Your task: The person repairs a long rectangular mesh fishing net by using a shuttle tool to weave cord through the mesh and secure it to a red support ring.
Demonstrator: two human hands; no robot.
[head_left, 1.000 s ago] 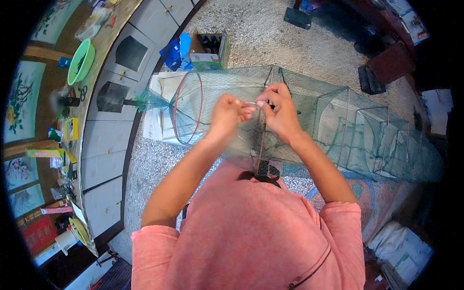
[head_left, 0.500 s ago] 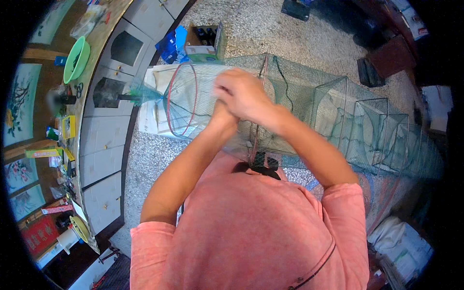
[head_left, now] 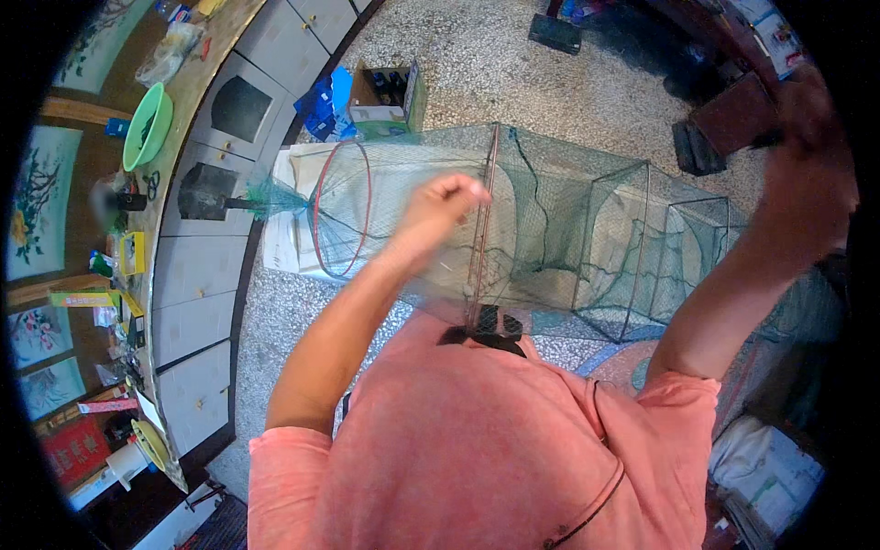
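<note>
A long green mesh fish trap with rectangular metal frames stretches from left to right before me. Its left part has a red ring and narrows to a bunched net end. My left hand is over the netting, beside a brownish metal frame bar. Its fingers are curled in a pinch; what they hold, if anything, is too small to make out. Far out at the upper right, my right hand is raised in shadow, dark and blurred, so its fingers cannot be read.
White sheets lie under the trap's left part. Beyond it stands an open carton of dark bottles beside blue packaging. Along the left runs a cabinet bearing a green basin and clutter. A dark box sits on the floor.
My hands were together over the netting and have parted. The right has swung far out to the upper right; the left has stayed near the frame bar, moving slightly right.
</note>
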